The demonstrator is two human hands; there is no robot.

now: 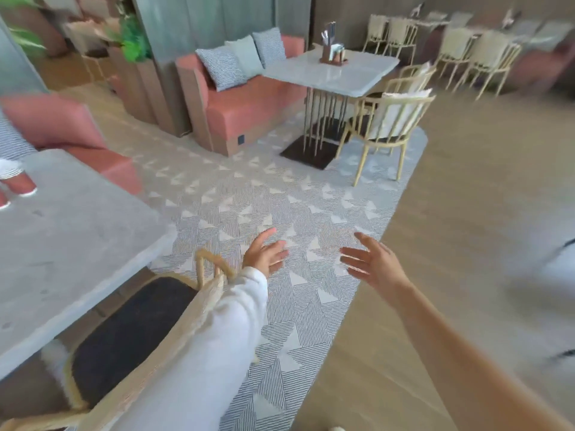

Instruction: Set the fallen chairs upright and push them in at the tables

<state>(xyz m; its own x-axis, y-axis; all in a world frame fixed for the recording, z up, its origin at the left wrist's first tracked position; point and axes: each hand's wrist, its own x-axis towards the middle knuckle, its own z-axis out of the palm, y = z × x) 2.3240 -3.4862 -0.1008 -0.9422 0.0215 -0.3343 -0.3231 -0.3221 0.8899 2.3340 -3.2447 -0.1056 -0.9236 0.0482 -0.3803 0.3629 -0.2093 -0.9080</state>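
- I take my bearings from the grey rug with a pale triangle pattern point(280, 197), which runs from the near foreground to the far end of the room, with wood floor along its right edge.
- A grey stone-look table top point(62, 244) juts in over the rug's near left side.
- A salmon-pink upholstered bench point(249, 119) with three grey cushions stands at the rug's far left.
- A pale marble table on thin gold legs point(336, 73) stands at the rug's far end, its dark base plate on the rug.
- A light wooden chair with a black seat pad point(130, 331) stands upright at the rug's near left edge, its seat partly under the grey stone-look table top.
- A cream spindle-back chair point(389, 126) stands upright at the rug's far right corner, drawn up to the marble table; a second chair of the same kind point(410, 79) stands upright just behind it.
- More pale chairs stand beyond the rug's far right end, too blurred for me to read.
- My left hand point(264, 253), on a white-sleeved arm, hovers over the middle of the rug, fingers spread, holding nothing.
- My right hand point(373, 262), bare-armed, hovers near the rug's right edge, fingers spread and empty, apart from the left.
- A brown cutlery holder point(333, 54) sits on the marble table.
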